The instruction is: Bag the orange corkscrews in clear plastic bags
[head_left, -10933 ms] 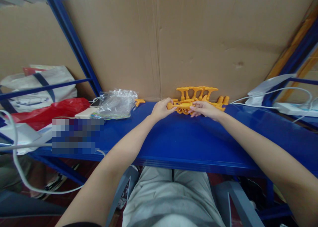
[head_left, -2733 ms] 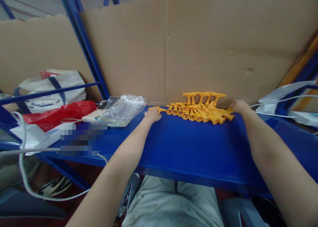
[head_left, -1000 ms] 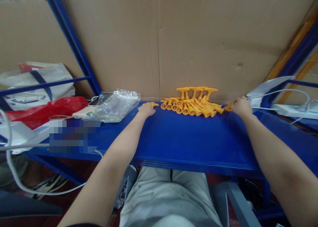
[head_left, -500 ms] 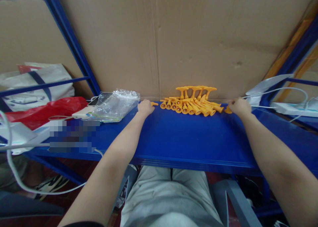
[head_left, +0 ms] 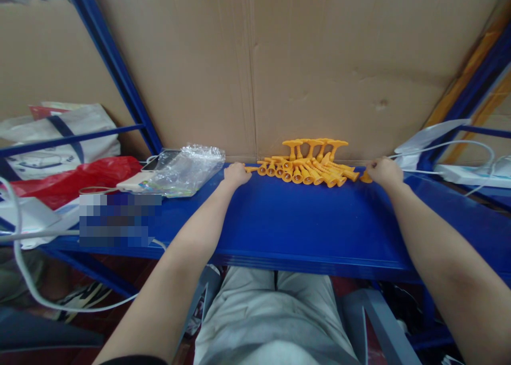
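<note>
At the back of the blue shelf lies a pile of orange-yellow plastic T-handled pieces (head_left: 297, 176) with ribbed shafts and flared round cups. Several of them stand on top with their T bars up against the cardboard. Left of the pile, my left hand (head_left: 236, 173) is closed on one such piece (head_left: 250, 169), whose end pokes out toward the row. On the pile's right side my right hand (head_left: 386, 171) pinches another piece (head_left: 365, 177), its flared cup pointing down at the shelf. My fingers hide most of both held pieces.
A clear plastic bag (head_left: 191, 168) and a red bag (head_left: 88, 179) lie to the left, near a white tote bag (head_left: 91, 128). White cables (head_left: 30, 285) loop at the left. Cardboard (head_left: 311, 61) closes off the back; blue posts (head_left: 115, 67) frame the shelf.
My left hand has shifted slightly right with its piece, closer to the left end of the pile. My right hand and the pile stay nearly the same.
</note>
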Motion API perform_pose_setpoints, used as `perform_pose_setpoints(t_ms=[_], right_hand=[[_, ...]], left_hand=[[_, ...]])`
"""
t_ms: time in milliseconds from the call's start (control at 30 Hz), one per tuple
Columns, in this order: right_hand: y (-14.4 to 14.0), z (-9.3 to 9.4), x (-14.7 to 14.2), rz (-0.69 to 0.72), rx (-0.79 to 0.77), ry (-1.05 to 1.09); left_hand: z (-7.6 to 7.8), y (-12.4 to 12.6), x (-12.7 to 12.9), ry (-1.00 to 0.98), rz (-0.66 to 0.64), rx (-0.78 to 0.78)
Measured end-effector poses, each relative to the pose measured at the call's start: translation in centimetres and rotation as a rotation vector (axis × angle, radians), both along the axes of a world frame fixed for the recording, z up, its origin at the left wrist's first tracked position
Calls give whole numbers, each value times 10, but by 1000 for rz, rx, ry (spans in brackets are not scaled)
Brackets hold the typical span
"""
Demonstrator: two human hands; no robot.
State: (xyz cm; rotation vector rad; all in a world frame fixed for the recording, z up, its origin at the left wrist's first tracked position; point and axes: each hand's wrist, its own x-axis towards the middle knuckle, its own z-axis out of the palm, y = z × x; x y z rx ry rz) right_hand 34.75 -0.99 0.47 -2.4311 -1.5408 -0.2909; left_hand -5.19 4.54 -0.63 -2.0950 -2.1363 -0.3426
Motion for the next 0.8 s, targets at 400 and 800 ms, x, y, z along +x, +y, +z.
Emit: perform_pose_setpoints(t_ms=[400,800], right_hand=[[0,-1,-1,4,26,-31],[1,-3,2,37,44,-33]], left_hand=[[-8,4,-8,-39,-25,-19],[-6,1,-9,20,3,0]])
